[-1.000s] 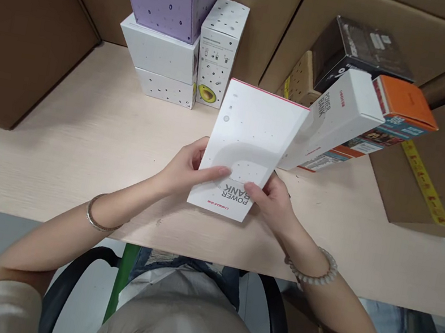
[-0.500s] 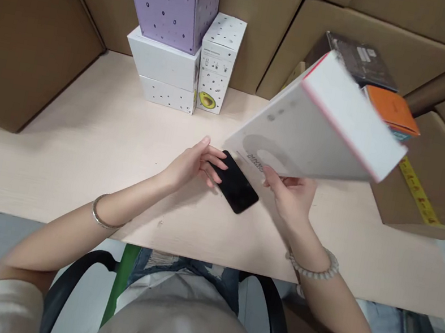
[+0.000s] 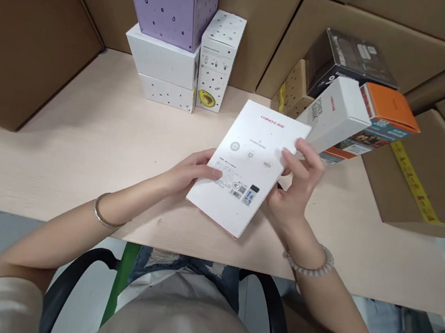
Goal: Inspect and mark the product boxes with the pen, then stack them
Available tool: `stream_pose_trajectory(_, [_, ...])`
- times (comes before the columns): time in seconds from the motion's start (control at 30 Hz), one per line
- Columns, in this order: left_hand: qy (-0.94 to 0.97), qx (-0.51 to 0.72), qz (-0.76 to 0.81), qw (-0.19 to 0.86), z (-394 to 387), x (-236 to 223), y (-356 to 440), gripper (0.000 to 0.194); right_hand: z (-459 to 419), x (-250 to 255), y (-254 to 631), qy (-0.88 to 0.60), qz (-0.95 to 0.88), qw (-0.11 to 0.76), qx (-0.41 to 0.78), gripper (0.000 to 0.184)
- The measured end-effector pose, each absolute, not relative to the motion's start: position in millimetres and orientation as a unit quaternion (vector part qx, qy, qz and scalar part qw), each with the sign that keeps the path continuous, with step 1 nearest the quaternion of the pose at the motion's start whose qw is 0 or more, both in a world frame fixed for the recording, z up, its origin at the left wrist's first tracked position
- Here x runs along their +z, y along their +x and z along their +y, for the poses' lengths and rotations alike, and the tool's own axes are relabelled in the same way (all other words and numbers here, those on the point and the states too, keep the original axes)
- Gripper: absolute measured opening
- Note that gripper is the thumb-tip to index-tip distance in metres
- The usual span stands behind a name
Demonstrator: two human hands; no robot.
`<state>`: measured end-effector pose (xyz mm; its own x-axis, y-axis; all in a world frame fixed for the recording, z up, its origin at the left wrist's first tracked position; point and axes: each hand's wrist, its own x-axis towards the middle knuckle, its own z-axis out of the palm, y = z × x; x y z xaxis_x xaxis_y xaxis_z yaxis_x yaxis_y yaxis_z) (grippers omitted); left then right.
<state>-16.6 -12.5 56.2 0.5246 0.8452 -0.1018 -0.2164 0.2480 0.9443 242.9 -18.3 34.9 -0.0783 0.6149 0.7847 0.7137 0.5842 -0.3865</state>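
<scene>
A white power bank box (image 3: 249, 137) is held above the table, tilted, its printed back face toward me. My left hand (image 3: 193, 173) grips its left edge, thumb lying on the printed face. At the right edge, my right hand (image 3: 299, 183) has its fingertips on the face and the rest of the hand beside and behind the box. The black phone that lay on the table is hidden by the box, apart from perhaps a small dark edge beside my right hand.
Behind on the left, a purple box (image 3: 160, 6) sits on a white box (image 3: 161, 61), beside an avocado-print box (image 3: 217, 65). To the right stand another white power bank box (image 3: 335, 114), an orange box (image 3: 392, 107) and a black box (image 3: 349, 57). Cardboard walls (image 3: 247, 27) enclose the table (image 3: 94, 132).
The power bank box has come down and left and turned its printed back face toward me. My left hand has left the phone and taken hold of the box, which now covers the phone.
</scene>
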Motion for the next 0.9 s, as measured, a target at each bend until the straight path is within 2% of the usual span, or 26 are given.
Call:
stream_pose_trajectory(0.07, [0.489, 0.373, 0.323, 0.719, -13.6, 55.4, -17.1, 0.047, -21.4, 37.3, 240.6, -0.47, -0.707, 0.529, -0.021, 0.055])
stream_pose_trajectory(0.17, [0.49, 0.401, 0.343, 0.694, -13.5, 53.9, -16.8, 0.049, -29.0, 45.3, 236.1, -0.464, -0.687, 0.558, 0.041, 0.046])
stream_pose_trajectory(0.23, [0.495, 0.445, 0.376, 0.644, -12.9, 52.6, -15.7, 0.051, -35.7, 51.2, 232.3, -0.458, -0.697, 0.546, 0.08, 0.037])
stream_pose_trajectory(0.33, [0.547, 0.502, 0.408, 0.531, -13.6, 50.8, -13.3, 0.063, -44.7, 54.7, 225.1, -0.444, -0.735, 0.493, 0.14, 0.039])
stream_pose_trajectory(0.4, [0.598, 0.499, 0.396, 0.487, -16.6, 50.2, -11.7, 0.076, -48.6, 52.7, 220.4, -0.427, -0.762, 0.457, 0.167, 0.049])
stream_pose_trajectory(0.5, [0.654, 0.448, 0.375, 0.48, -23.5, 50.1, -10.7, 0.087, -51.6, 46.6, 216.2, -0.406, -0.787, 0.43, 0.177, 0.069])
stream_pose_trajectory(0.6, [0.694, 0.422, 0.359, 0.46, -28.1, 50.1, -11.8, 0.091, -52.8, 42.2, 215.1, -0.391, -0.798, 0.422, 0.183, 0.089])
stream_pose_trajectory(0.73, [0.694, 0.442, 0.336, 0.458, -27.9, 53.3, -12.9, 0.094, -53.6, 43.9, 212.3, -0.378, -0.817, 0.406, 0.159, 0.104])
stream_pose_trajectory(0.8, [0.651, 0.474, 0.355, 0.476, -26.9, 57.4, -11.4, 0.092, -53.9, 46.6, 209.7, -0.369, -0.837, 0.38, 0.136, 0.1])
stream_pose_trajectory(0.9, [0.535, 0.509, 0.388, 0.552, -23.8, 64.7, -8.7, 0.067, -53.9, 49.0, 207.9, -0.343, -0.87, 0.337, 0.108, 0.063])
